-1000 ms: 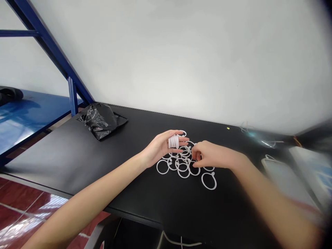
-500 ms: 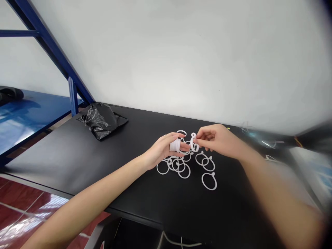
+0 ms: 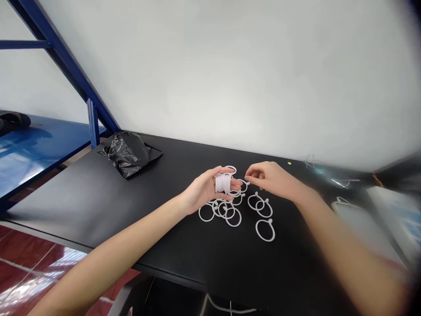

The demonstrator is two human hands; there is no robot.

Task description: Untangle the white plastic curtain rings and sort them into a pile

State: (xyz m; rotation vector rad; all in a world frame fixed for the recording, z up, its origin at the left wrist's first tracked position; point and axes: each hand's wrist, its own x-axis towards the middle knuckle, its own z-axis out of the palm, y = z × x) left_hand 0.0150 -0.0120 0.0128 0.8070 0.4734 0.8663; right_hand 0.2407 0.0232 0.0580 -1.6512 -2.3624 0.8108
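Note:
My left hand (image 3: 205, 188) is palm up, with a stack of white curtain rings (image 3: 222, 182) threaded round its middle fingers. The fingertips stick out beyond the stack. To the right, my right hand (image 3: 268, 177) hovers with thumb and forefinger close together in a pinch; I see nothing between them. Just below its fingertips lies one loose ring with a small eyelet (image 3: 244, 186). More loose rings overlap under and in front of my left hand, such as one ring (image 3: 233, 225). Two overlapping rings (image 3: 264, 216) and a single ring (image 3: 265, 239) lie nearer my right forearm.
A crumpled black plastic bag (image 3: 126, 153) lies at the back left of the black table (image 3: 171, 175). Behind the table rises a white wall (image 3: 210, 79). A blue metal frame (image 3: 66, 61) stands at left. Blurred clear and white items (image 3: 365, 219) are at the far right.
The curtain ring pinched in my right hand is now on my left hand's stack, which looks longer. My right hand has let go and drawn slightly down and back.

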